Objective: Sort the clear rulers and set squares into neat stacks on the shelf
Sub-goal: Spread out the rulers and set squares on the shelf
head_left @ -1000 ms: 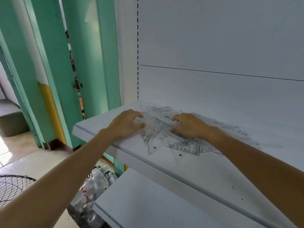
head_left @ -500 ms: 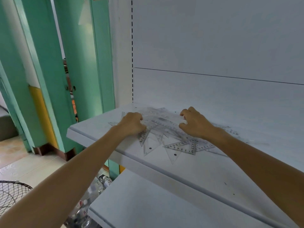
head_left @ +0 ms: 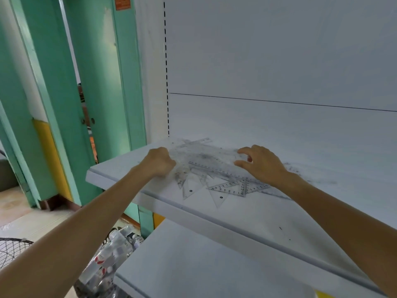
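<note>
A loose heap of clear rulers and set squares lies on the white shelf, overlapping at many angles. My left hand is curled at the heap's left edge, fingers bent onto the plastic pieces. My right hand rests at the heap's right side, thumb and fingertips pinching the end of a long clear ruler. Several set squares point toward the shelf's front edge. More rulers lie partly hidden under my right wrist.
A white back panel rises behind the shelf. A lower white shelf juts out below. A green door frame stands to the left. Plastic bottles and a wire fan guard sit on the floor.
Both hands have slid farther back and apart along the heap. My left hand has curled tighter at the left edge, and my right fingers have closed on the ruler's end.
</note>
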`<state>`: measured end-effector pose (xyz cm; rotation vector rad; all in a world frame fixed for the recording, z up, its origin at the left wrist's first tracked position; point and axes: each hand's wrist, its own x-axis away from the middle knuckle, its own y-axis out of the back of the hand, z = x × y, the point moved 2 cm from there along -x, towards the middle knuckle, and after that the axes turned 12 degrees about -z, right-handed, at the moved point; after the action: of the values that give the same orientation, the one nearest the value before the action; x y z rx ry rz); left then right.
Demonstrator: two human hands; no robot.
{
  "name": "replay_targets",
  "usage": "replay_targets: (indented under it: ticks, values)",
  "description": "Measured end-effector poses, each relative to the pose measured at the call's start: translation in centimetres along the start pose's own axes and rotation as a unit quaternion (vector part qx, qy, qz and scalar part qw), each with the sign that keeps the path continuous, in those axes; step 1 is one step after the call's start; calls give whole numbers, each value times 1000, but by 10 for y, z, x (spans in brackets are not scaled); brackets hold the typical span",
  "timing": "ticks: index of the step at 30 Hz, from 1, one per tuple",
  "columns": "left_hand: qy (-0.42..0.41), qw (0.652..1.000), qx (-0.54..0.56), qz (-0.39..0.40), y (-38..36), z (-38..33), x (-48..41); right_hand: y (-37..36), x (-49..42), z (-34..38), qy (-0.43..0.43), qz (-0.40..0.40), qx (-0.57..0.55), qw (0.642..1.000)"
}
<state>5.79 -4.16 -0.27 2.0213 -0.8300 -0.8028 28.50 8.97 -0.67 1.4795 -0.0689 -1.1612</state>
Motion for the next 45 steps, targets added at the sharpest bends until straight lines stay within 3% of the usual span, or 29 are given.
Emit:
replay_targets:
  ticks: [6, 13, 20, 26, 31, 37, 45]
  values:
    - [52, 998, 30, -14, 24, 18, 12, -5, 5, -5, -19, 4, -9, 1000]
    - [80, 996, 16, 37, 64, 22, 35, -6, 5, -10, -26, 14, -22, 999]
    - [-85, 994, 38, -55, 52, -35, 61, 29, 11, -46, -31, -25, -35, 999]
    - [-181, 974, 132, -43, -23, -135, 72, 102, 66, -153, -93, -51, 29, 994]
    - [-249, 943, 221, -26, -87, -223, 99, 174, 135, -241, -176, -27, 6, 984]
    - [-349, 913, 210, 8, -150, -326, 152, 252, 219, -309, -195, -27, 23, 980]
    - [-382, 891, 246, 22, -198, -421, 215, 342, 312, -381, -233, -28, 74, 969]
